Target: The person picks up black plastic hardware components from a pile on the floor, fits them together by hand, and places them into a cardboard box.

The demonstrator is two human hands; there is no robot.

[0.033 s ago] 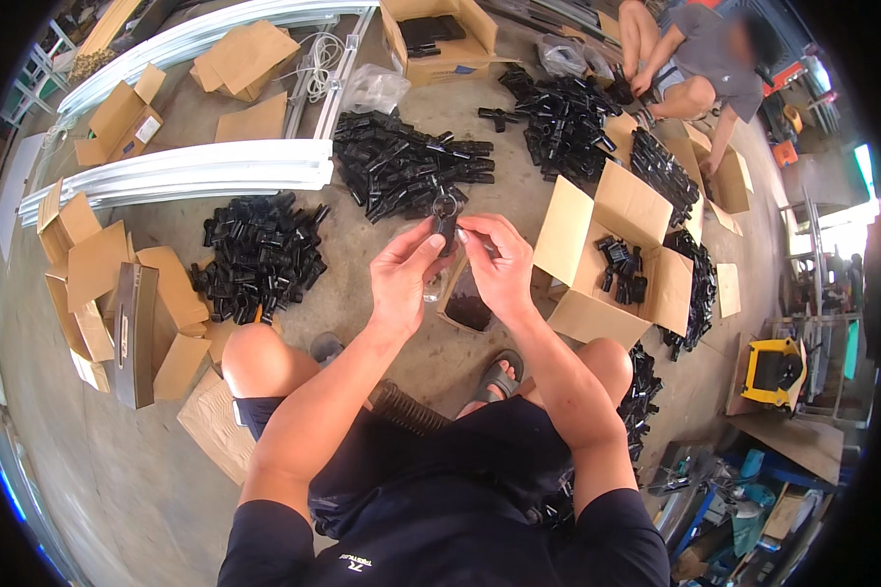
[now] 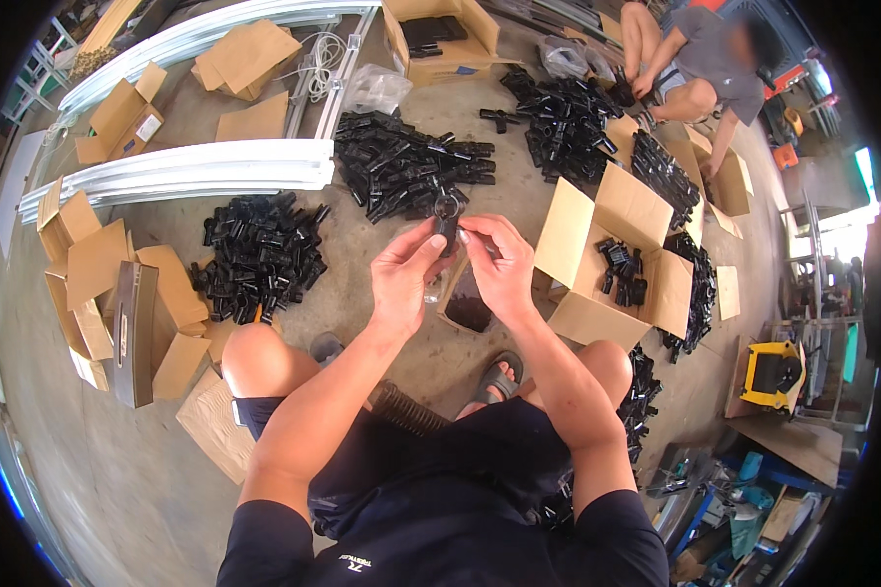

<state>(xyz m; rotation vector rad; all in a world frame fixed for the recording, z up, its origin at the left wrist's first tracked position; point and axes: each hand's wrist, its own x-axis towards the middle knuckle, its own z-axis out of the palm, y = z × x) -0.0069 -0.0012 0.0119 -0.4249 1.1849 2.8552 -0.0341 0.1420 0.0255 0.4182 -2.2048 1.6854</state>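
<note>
1. A seated worker's left hand (image 2: 401, 269) pinches a black plastic part with a round ring at its top (image 2: 446, 227), thumb and fingers closed on its body, the ring pointing away beyond the fingertips.
2. The right hand (image 2: 500, 266) meets it from the right, thumb and forefinger drawn narrow beside the part; whether they grip anything is too small to tell.
3. Just below the fingers, a small open cardboard box (image 2: 445, 310) holds dark little pieces.
4. Just beyond the fingertips spreads a heap of black plastic fittings (image 2: 401, 161); left of the fingers sits a second black pile (image 2: 264, 256).
5. Right of the fingers, a large brown carton with raised flaps (image 2: 597, 318) contains several black fittings.
6. Well beyond them, upper right, a co-worker in a grey shirt (image 2: 700, 59) reaches into another carton (image 2: 736, 186).
</note>
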